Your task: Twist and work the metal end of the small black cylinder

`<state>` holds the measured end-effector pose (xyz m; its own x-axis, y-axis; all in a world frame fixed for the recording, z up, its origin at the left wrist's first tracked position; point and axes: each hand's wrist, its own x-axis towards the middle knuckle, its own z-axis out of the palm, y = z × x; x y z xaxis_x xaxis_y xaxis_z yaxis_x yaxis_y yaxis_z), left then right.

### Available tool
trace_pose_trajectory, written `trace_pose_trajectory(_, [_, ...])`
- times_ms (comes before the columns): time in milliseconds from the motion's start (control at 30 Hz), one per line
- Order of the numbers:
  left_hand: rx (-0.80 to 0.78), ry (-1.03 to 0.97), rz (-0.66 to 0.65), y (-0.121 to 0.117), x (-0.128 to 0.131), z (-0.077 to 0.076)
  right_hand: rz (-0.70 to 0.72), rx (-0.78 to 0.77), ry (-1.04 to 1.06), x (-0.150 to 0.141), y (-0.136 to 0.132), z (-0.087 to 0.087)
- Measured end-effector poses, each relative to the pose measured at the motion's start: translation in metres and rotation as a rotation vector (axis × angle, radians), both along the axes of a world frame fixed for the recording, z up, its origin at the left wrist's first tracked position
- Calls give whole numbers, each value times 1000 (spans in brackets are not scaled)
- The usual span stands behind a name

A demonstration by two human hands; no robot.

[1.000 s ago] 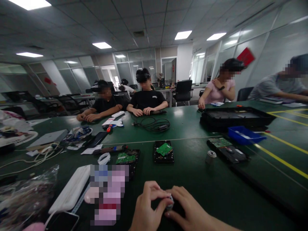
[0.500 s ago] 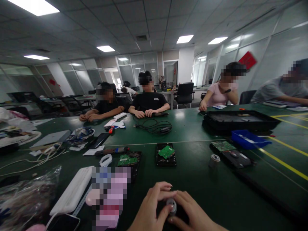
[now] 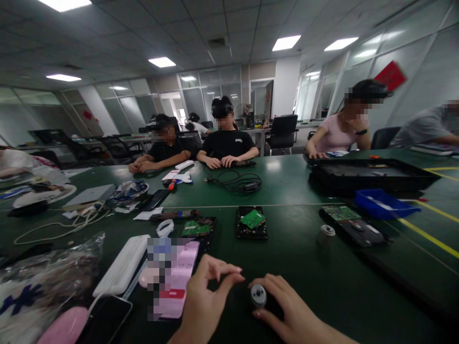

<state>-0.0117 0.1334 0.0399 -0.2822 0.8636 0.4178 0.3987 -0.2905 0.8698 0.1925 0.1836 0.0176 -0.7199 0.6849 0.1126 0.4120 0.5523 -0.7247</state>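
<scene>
My right hand [image 3: 281, 306] is curled around a small cylindrical metal motor [image 3: 258, 296], fingers on its far side and thumb at its near side. The motor's round end face, with a dark centre and small holes, points up towards me. Just left of it, my left hand [image 3: 213, 291] is raised with thumb and forefinger tips brought together in a pinch. Whatever sits between those tips, if anything, is too small to make out. A similar metal cylinder [image 3: 327, 233] stands upright on the table farther right.
Ahead lies a hard drive [image 3: 252, 232] with a green circuit board [image 3: 253, 219] on it. More drive parts [image 3: 366, 231] lie right, near a blue bin [image 3: 387, 204] and black tray [image 3: 380, 186]. Leftward are a pink-screened phone [image 3: 184, 277], a white power strip [image 3: 122, 265] and cables. Several people sit opposite.
My left hand has come off the motor and moved left, its thumb and forefinger pinched. The motor stays in my right hand. My view has turned slightly left and down.
</scene>
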Motion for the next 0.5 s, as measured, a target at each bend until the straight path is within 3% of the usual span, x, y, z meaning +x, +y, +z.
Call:
trace_pose_trajectory(67, [-49,107,87,-13,-23,-6,-4,-27,8,1,1,1])
trace_pose_trajectory(167, [-132,322,89,-36,-51,-29,3,-58,10,2,2,0])
trace_pose_trajectory(300, [-90,474,140,-55,-61,-57,4,-57,9,3,3,-3])
trace_pose_trajectory(500, [-15,456,86,-54,-55,-58,3,-44,-4,2,2,-5])
